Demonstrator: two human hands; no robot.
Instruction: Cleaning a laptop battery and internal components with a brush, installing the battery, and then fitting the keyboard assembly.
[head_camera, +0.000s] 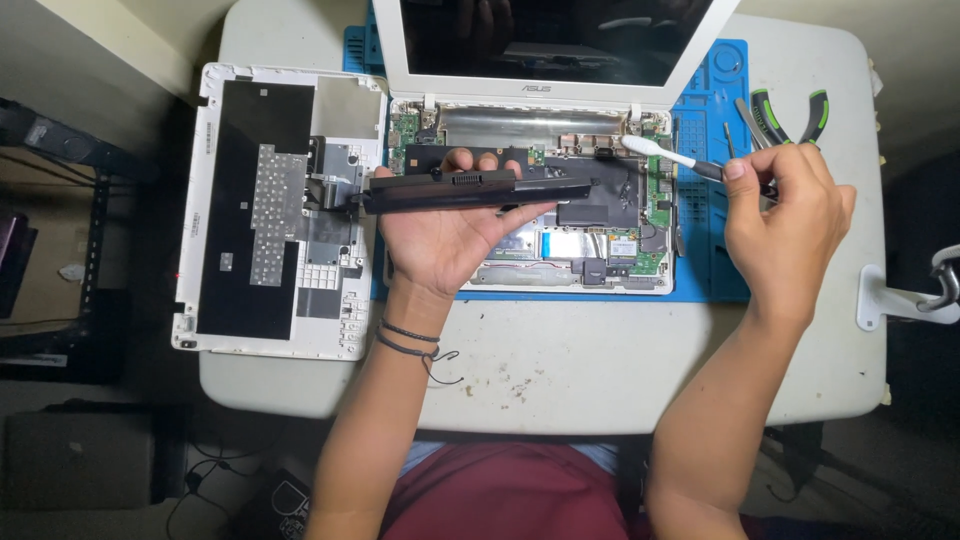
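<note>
White surface (560, 370), dim room around it, blue mat (715, 200) under an open white laptop (560, 250). Progress as I read it: keyboard cover (270, 200) is already off, lying face-down left of the laptop, just beside it. Board and internals are exposed. Battery (470, 190) is out of its bay and in my left hand (450, 235). Board, fan area and small modules all sit in place, so anything deeper looks not yet done.

Left hand: palm up, fingers curled round the long black battery, thumb on top, holding it level above the open base, rear half.

Right hand (785, 235): closed in a pinch on a brush (665, 155) with a white head and dark handle. Head points left, over the laptop's right hinge corner; can't tell if it touches the board.

Green-handled pliers (790, 115) and a thin driver (730, 140) lie on the mat's right edge, behind my right hand.
</note>
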